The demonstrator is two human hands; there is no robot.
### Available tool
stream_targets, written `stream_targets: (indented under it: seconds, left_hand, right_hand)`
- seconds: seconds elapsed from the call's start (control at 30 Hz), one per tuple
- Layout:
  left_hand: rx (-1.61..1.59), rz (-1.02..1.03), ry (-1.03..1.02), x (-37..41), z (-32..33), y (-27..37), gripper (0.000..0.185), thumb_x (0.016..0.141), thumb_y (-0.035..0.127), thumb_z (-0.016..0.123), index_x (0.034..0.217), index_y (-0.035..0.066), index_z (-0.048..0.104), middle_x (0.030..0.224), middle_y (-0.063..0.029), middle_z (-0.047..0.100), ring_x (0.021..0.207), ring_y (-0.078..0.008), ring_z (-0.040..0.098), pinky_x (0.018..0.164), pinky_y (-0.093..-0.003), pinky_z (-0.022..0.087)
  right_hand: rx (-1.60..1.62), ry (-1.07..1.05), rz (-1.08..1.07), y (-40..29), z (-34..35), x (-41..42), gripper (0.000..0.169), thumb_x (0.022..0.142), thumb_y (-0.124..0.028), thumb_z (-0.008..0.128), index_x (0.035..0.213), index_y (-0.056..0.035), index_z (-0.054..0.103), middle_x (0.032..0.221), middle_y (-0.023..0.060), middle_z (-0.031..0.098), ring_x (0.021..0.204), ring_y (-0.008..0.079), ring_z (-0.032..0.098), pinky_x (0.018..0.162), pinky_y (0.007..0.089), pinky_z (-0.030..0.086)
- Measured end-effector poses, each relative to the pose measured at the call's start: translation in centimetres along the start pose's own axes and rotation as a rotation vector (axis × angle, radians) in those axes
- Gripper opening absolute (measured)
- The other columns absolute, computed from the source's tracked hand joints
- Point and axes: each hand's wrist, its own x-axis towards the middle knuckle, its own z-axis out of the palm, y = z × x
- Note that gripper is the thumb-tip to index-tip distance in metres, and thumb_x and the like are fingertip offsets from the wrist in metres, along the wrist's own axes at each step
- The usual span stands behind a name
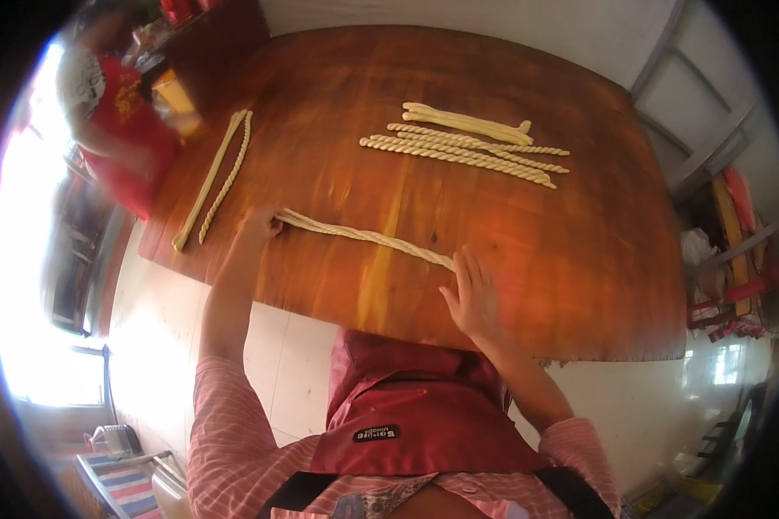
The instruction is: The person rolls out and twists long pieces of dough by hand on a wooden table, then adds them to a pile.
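Note:
A long, pale rope of dough point(376, 238), loosely twisted from strands, stretches across the wooden table before me. My left hand point(267, 222) has its fingers closed around the rope's left end. Over the right end lies my right hand point(475, 293), flat, fingers extended and thumb apart; its palm side is hidden. Left of my left hand lie a smooth dough strand point(212, 172) and a thinner twisted dough strand point(232, 174), close together at their far ends.
Farther back on the wooden table point(558, 259) rest several twisted dough ropes point(457, 156), with smooth dough strands point(467, 123) behind them. Another person point(120, 130) in a red apron stands at the table's left side. A folding chair point(126, 480) is at lower left.

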Motion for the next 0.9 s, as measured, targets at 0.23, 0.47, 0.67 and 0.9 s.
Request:
stream_targets:
  seconds: [0.23, 0.47, 0.67, 0.9]
  left_hand:
    - [0.265, 0.281, 0.013, -3.3, 0.3, -6.1, 0.004, 0.076, 0.002, 0.072, 0.076, 0.002, 0.068, 0.069, -0.0058, 0.064, 0.062, -0.0168, 0.059, 0.056, -0.0283, 0.049]
    - [1.198, 1.355, -0.260, -23.5, 6.8, -13.4, 0.034, 0.074, 0.016, 0.071, 0.108, 0.013, 0.068, 0.092, -0.0095, 0.062, 0.080, -0.0276, 0.059, 0.068, -0.0403, 0.049]
    - [1.475, 1.333, -0.374, -20.2, 10.0, -10.0, 0.044, 0.077, 0.028, 0.069, 0.119, 0.015, 0.063, 0.102, -0.0079, 0.059, 0.095, -0.0256, 0.056, 0.075, -0.0398, 0.047]
    - [1.700, 1.110, -0.659, -21.0, 14.2, -10.9, 0.062, 0.086, 0.033, 0.061, 0.140, 0.011, 0.040, 0.107, -0.0121, 0.059, 0.098, -0.0287, 0.059, 0.080, -0.0407, 0.050]
  right_hand:
    - [0.287, 0.008, 0.362, 6.3, -2.2, 3.3, 0.027, 0.077, -0.017, 0.075, 0.098, -0.0034, 0.066, 0.096, 0.0137, 0.066, 0.085, 0.0307, 0.064, 0.075, 0.0382, 0.050]
    - [-0.014, -0.210, -0.141, 6.4, -4.3, 4.2, 0.039, 0.075, -0.023, 0.074, 0.109, -0.0069, 0.064, 0.107, 0.0097, 0.061, 0.101, 0.0287, 0.058, 0.086, 0.0395, 0.047]
    - [0.084, -0.359, -0.702, -0.4, 6.1, 4.0, 0.034, 0.077, -0.028, 0.069, 0.103, -0.0066, 0.063, 0.095, 0.0080, 0.057, 0.093, 0.0266, 0.059, 0.082, 0.0378, 0.048]
    - [0.037, -0.356, -0.653, 3.4, 3.8, 2.5, 0.035, 0.078, -0.030, 0.069, 0.102, -0.0045, 0.062, 0.091, 0.0091, 0.057, 0.086, 0.0290, 0.058, 0.075, 0.0402, 0.049]
